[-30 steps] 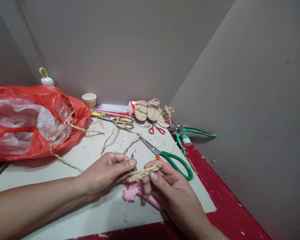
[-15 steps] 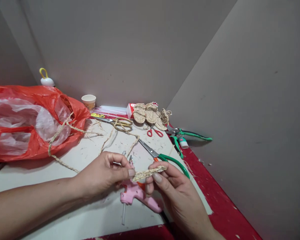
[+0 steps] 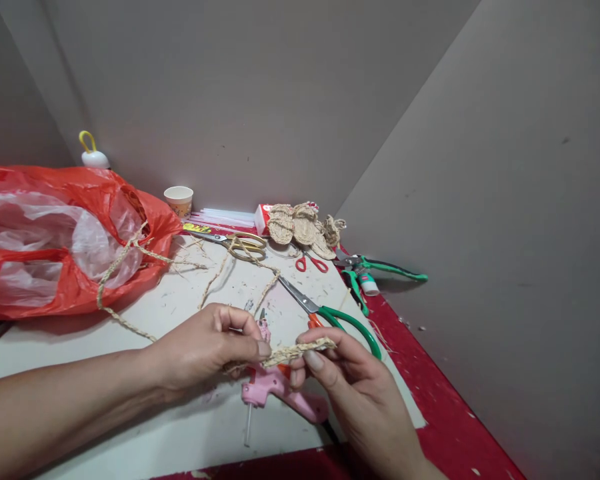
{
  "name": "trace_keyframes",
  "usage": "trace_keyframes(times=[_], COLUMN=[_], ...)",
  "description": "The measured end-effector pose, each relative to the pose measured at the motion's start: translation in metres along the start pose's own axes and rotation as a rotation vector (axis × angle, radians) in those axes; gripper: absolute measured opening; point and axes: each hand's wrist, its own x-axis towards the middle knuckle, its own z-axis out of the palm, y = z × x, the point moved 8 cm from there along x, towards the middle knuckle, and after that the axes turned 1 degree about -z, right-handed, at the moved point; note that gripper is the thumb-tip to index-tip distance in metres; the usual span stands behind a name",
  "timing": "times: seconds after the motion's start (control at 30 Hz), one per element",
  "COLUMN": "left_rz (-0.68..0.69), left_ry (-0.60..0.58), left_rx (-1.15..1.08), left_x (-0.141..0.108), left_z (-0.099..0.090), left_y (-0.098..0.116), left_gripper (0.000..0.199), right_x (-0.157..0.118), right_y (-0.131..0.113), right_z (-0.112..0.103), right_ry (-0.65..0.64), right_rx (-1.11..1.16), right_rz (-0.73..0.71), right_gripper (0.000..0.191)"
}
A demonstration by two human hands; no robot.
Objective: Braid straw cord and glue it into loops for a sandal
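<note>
Between my two hands is a short, flat piece of braided straw cord [image 3: 293,352]. My left hand [image 3: 217,350] pinches its left end between thumb and fingers. At the right end, my right hand [image 3: 353,390] grips the braid with the thumb in front and fingers behind. A pink glue gun [image 3: 267,388] with a clear glue stick lies on the white board just below the braid, partly hidden by my hands. Loose straw cord [image 3: 123,323] trails from the red bag towards my left forearm, and another length [image 3: 220,277] runs behind my left hand.
Green-handled scissors [image 3: 347,320] lie just beyond my right hand, gold-handled scissors [image 3: 245,245] farther back. Small woven straw slippers [image 3: 305,227] rest against a red-and-white box. Pruning shears [image 3: 390,267] lie at the right by the wall. A red plastic bag [image 3: 80,303] fills the left; a paper cup [image 3: 179,200] stands behind.
Both hands keep hold of the braid, which has shifted only slightly. The whole view has moved a little; nothing was let go.
</note>
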Motion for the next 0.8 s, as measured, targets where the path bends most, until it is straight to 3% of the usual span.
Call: trace_keyframes(times=[0.4,0.8], left_rz=[-0.031,0.01], left_ry=[-0.202,-0.168], left_rx=[-0.204,-0.22], left_x=[0.004,0.004], left_z=[0.014,0.009], left_y=[-0.014,-0.019], left_gripper=[0.016,0.018], right_x=[-0.002,-0.001], right_y=[-0.01,-0.004], right_z=[-0.002,-0.003], right_ry=[0.009,0.015], right_rx=[-0.087,-0.046], right_rz=[-0.081,0.0], right_gripper=[0.009,0.01])
